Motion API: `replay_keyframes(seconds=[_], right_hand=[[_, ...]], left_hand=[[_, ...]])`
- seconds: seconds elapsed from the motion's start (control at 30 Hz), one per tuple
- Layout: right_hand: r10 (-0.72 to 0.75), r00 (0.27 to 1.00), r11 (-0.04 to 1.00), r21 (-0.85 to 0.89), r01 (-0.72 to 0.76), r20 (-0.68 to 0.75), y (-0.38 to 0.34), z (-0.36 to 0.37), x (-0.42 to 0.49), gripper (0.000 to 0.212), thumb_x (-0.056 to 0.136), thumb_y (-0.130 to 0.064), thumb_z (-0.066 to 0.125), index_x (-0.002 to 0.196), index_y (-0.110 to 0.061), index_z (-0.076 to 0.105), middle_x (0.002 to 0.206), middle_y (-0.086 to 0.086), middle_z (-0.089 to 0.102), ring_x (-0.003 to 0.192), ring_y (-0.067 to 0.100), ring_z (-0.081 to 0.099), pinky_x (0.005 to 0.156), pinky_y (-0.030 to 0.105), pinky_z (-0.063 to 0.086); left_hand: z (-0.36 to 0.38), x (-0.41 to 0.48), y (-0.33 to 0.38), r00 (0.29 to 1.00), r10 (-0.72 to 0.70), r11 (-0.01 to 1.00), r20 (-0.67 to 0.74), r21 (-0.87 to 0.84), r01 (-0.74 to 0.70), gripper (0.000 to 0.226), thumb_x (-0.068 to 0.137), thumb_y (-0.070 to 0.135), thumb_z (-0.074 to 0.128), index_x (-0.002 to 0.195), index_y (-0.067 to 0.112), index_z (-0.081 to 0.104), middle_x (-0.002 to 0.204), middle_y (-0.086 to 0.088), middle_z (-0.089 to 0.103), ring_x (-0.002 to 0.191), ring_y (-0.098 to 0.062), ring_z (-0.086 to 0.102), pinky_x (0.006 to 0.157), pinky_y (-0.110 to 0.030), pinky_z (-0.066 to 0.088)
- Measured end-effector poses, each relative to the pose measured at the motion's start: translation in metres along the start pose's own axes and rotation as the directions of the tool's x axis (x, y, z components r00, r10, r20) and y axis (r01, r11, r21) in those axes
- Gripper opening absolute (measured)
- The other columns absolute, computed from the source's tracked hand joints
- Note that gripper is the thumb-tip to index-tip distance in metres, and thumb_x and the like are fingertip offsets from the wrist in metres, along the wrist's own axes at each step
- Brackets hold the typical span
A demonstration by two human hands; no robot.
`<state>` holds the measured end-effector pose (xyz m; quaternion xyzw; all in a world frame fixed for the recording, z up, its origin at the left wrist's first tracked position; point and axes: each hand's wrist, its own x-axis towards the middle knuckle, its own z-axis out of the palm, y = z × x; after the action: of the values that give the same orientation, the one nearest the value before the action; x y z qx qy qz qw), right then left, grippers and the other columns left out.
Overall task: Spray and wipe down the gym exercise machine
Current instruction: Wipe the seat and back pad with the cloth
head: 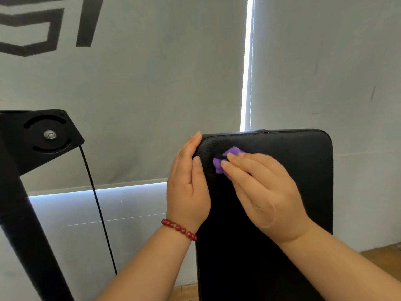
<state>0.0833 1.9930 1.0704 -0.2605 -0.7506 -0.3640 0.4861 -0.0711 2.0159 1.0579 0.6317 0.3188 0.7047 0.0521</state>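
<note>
- Two bare forearms reach up from the bottom edge toward the black pad (282, 213), which stands upright and fills the lower right of the view.
- A red bead bracelet (179, 229) circles the left wrist, just beside the pad's left edge.
- The left hand (188, 183) holds the pad's left edge near its top corner. Its thumb lies on the front face and its fingers run up along the side, pressed together.
- The right hand (260, 187) lies flat on the pad's front face near the top left corner. Its fingers are straight and close together, pressing a purple cloth (233, 152) against the pad.
- The cloth is bunched up, mostly under the fingertips, with only its upper and left parts showing.
- Well apart to the pad's left stands the machine's black frame (17, 192), with a plate (50, 134) carrying a bolt and a thin black cable (97, 203) running down from it.
- A strip of wooden floor (379, 255) shows to the pad's lower right.
- Behind the pad hang grey blinds (152, 83), with a bright gap (247, 61) above the pad's top edge.
</note>
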Motion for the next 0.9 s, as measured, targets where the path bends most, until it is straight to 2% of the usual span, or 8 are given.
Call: replay_keyframes(seconds=[0.13, 0.27, 0.37, 0.43, 0.57, 0.73, 0.83, 0.9], right_hand=[[0.009, 0.998, 0.999, 0.039, -0.011, 0.059, -0.004, 0.009, 0.012, 0.030, 0.093, -0.006, 0.060, 0.122, -0.004, 0.067, 0.133, 0.015, 0.058, 0.127, 0.031, 0.053, 0.103, 0.042, 0.045], [-0.210, 0.966, 0.977, 0.012, 0.211, 0.147, 0.025, -0.006, 0.008, 0.032, 0.097, -0.004, 0.046, 0.122, -0.002, 0.066, 0.133, 0.014, 0.059, 0.128, 0.029, 0.054, 0.106, 0.041, 0.044], [-0.071, 0.997, 0.996, -0.056, 0.073, 0.029, 0.044, -0.010, 0.018, 0.030, 0.095, 0.003, 0.051, 0.119, -0.001, 0.068, 0.128, 0.017, 0.062, 0.121, 0.031, 0.059, 0.104, 0.041, 0.046], [-0.050, 0.997, 0.998, -0.032, 0.052, 0.050, 0.033, -0.006, 0.010, 0.033, 0.093, 0.002, 0.050, 0.121, -0.002, 0.067, 0.131, 0.017, 0.060, 0.125, 0.030, 0.057, 0.104, 0.042, 0.046], [-0.351, 0.901, 0.935, 0.038, 0.353, 0.255, 0.032, -0.017, -0.004, 0.037, 0.098, -0.006, 0.040, 0.126, 0.000, 0.063, 0.136, 0.016, 0.057, 0.131, 0.031, 0.051, 0.105, 0.042, 0.045], [-0.130, 0.985, 0.985, -0.097, 0.141, 0.114, 0.048, -0.015, 0.017, 0.036, 0.092, 0.003, 0.048, 0.124, -0.002, 0.065, 0.133, 0.016, 0.059, 0.125, 0.031, 0.056, 0.095, 0.042, 0.051], [-0.224, 0.957, 0.972, -0.034, 0.234, 0.186, 0.029, -0.014, -0.001, 0.035, 0.095, -0.004, 0.046, 0.124, 0.000, 0.064, 0.134, 0.017, 0.058, 0.128, 0.031, 0.054, 0.110, 0.036, 0.040], [-0.315, 0.916, 0.944, -0.021, 0.330, 0.247, 0.037, -0.024, 0.001, 0.035, 0.098, -0.006, 0.042, 0.124, 0.000, 0.064, 0.133, 0.017, 0.058, 0.127, 0.031, 0.054, 0.108, 0.037, 0.042]], left_hand=[[-0.001, 0.000, 0.000, 1.000, 0.008, 1.000, 0.013, 0.016, -0.009, 0.037, 0.098, 0.030, 0.029, 0.132, 0.043, 0.038, 0.136, 0.028, 0.043, 0.129, 0.008, 0.042, 0.108, -0.014, 0.032], [0.000, -0.001, 0.000, 0.999, 0.046, 0.998, 0.009, 0.052, -0.047, 0.039, 0.099, 0.028, 0.029, 0.136, 0.035, 0.039, 0.138, 0.025, 0.042, 0.131, 0.006, 0.041, 0.109, -0.014, 0.030], [0.000, -0.001, 0.001, 0.999, 0.041, 0.997, 0.007, 0.064, -0.041, 0.039, 0.099, 0.028, 0.029, 0.137, 0.032, 0.040, 0.139, 0.023, 0.043, 0.132, 0.003, 0.041, 0.110, -0.014, 0.029], [0.001, -0.001, 0.000, 0.999, 0.047, 0.996, 0.002, 0.076, -0.047, 0.040, 0.099, 0.027, 0.029, 0.138, 0.030, 0.040, 0.139, 0.022, 0.042, 0.132, 0.003, 0.041, 0.109, -0.014, 0.029], [0.000, -0.002, 0.000, 0.997, 0.072, 0.992, 0.007, 0.099, -0.072, 0.040, 0.100, 0.026, 0.029, 0.138, 0.029, 0.039, 0.140, 0.021, 0.042, 0.133, 0.000, 0.042, 0.110, -0.015, 0.029], [0.001, -0.003, 0.001, 0.997, 0.082, 0.987, 0.009, 0.138, -0.083, 0.042, 0.100, 0.026, 0.029, 0.140, 0.027, 0.038, 0.141, 0.022, 0.039, 0.134, 0.005, 0.037, 0.111, -0.014, 0.027], [0.002, -0.001, 0.002, 0.991, 0.127, 0.968, 0.034, 0.212, -0.132, 0.044, 0.100, 0.024, 0.029, 0.144, 0.020, 0.035, 0.147, 0.012, 0.037, 0.137, 0.001, 0.033, 0.114, -0.018, 0.024], [0.002, -0.001, 0.004, 0.973, 0.220, 0.922, 0.071, 0.309, -0.231, 0.045, 0.102, 0.021, 0.031, 0.144, 0.011, 0.038, 0.148, 0.001, 0.036, 0.141, -0.012, 0.033, 0.117, -0.026, 0.022]])
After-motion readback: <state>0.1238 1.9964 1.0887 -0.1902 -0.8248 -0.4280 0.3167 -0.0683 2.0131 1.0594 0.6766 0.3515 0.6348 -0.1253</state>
